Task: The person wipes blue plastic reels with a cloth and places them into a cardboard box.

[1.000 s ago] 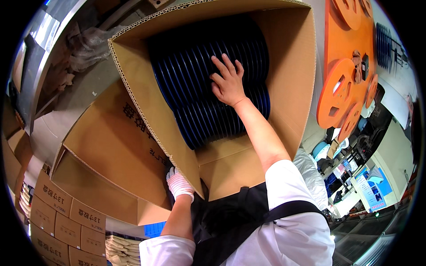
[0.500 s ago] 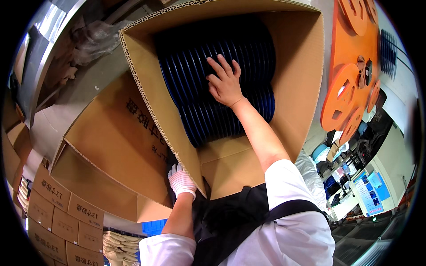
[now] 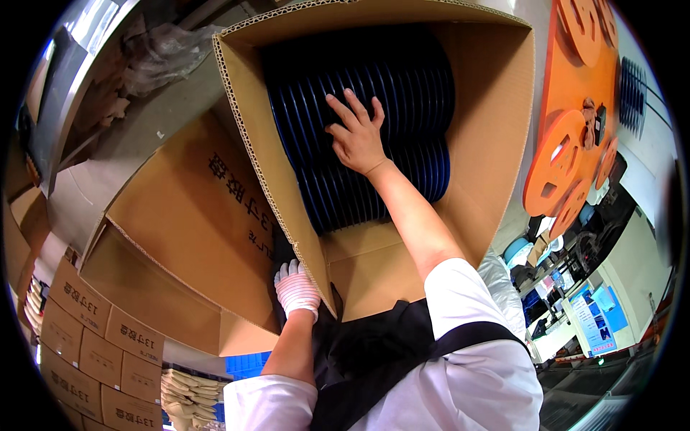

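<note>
An open cardboard box (image 3: 489,144) stands before me, holding two rows of upright, dark blue-black discs (image 3: 420,97) packed close together. My bare right hand (image 3: 357,136) reaches in over the discs, fingers spread across their edges near the middle, with nothing in its grasp. Outside the box's near left wall is my left hand (image 3: 296,291) in a white glove. Its fingers are stretched out and lie against the cardboard.
Left of the box is another open carton (image 3: 180,223) with printed sides. Stacked cardboard boxes (image 3: 100,355) fill the lower left. At the right stands an orange panel (image 3: 575,79) with round orange plates. A metal-edged table (image 3: 79,93) occupies the upper left.
My right hand has shifted slightly left across the discs, its fingers still spread. The box sits a little farther right in view. My left hand stays at the box wall.
</note>
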The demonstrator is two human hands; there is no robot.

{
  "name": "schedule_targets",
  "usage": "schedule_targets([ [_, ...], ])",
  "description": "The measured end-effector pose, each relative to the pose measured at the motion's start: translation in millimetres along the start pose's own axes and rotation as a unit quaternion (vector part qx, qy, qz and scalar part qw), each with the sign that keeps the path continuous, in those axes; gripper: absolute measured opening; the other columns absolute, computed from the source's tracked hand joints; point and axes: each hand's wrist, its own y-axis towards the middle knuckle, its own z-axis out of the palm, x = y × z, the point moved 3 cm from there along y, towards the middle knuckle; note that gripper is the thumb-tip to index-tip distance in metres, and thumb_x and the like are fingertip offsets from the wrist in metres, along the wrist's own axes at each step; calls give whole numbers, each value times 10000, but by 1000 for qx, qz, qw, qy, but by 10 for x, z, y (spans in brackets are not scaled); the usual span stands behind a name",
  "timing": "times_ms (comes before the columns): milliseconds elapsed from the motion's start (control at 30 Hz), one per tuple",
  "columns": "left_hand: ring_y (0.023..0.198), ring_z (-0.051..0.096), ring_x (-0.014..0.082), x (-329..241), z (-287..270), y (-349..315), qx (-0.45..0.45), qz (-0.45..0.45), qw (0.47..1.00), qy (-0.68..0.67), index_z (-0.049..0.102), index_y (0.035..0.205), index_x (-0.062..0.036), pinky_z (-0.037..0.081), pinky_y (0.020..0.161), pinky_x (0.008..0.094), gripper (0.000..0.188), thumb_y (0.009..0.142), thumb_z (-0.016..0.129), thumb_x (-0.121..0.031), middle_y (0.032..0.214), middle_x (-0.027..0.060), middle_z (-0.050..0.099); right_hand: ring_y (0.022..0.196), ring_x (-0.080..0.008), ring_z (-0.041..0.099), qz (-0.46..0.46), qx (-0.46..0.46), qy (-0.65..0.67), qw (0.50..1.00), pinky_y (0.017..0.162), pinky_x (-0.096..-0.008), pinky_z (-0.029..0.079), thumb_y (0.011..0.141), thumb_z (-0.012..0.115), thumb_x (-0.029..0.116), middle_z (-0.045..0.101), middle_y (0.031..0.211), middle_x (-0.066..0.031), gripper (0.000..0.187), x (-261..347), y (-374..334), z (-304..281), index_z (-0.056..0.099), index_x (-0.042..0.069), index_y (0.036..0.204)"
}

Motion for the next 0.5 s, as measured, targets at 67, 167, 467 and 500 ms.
schedule_targets([
  [67, 1269, 407, 300, 11, 24, -3, -17, 5, 1000, 1, 506, 1255, -88, 279, 1069, 438, 429, 886, 418, -287, 1349, 94, 479, 1348, -260, 314, 13, -10, 10, 1000, 1074, -546, 97, 709, 666, 115, 439, 1394, -49, 123, 46, 20, 14, 583, 161, 787],
  [167, 1269, 408, 301, 4, -10, -17, -32, 2, 999, -16, 519, 1225, -84, 277, 1071, 441, 405, 877, 429, -270, 1349, 98, 481, 1347, -256, 313, 20, -17, -1, 1000, 1067, -568, 96, 707, 665, 125, 437, 1394, -38, 116, 78, 13, 96, 573, 157, 770],
  [467, 1224, 443, 323, 66, 82, -3, -84, 23, 996, -24, 563, 1136, -72, 310, 1039, 459, 378, 810, 537, -263, 1295, 121, 519, 1365, -252, 284, -34, -10, -20, 999, 1074, -577, 81, 739, 649, 99, 413, 1418, -27, 90, 182, 50, 229, 610, 171, 774],
  [500, 1210, 454, 327, 73, 99, 2, -94, 30, 995, -19, 572, 1121, -71, 320, 1029, 464, 367, 806, 543, -258, 1284, 123, 526, 1365, -252, 284, -35, -10, -20, 999, 1074, -577, 81, 739, 649, 99, 413, 1418, -27, 90, 201, 62, 204, 610, 171, 774],
])
